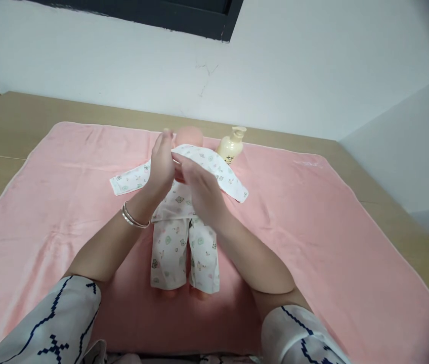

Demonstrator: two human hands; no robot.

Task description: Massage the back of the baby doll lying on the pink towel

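A baby doll (189, 136) lies on its back on a pink blanket (298, 237), dressed in a white long-sleeved top (178, 202) and white trousers (171, 253) with small printed figures. Above its chest, my left hand (162, 162) is held edge-on with its fingers stretched upward and a silver bangle at the wrist. My right hand (203, 184), slightly blurred, meets the left palm with straight fingers. Nothing shows between the two palms. Both hands cover part of the doll's top and the lower part of its head. Its feet stick out below the trouser legs.
A cream-coloured pump bottle (231, 145) stands on the blanket right of the doll's head. The blanket lies over a wooden table (20, 114) whose far edge meets a white wall (275, 76). A dark frame (199, 17) hangs on the wall above.
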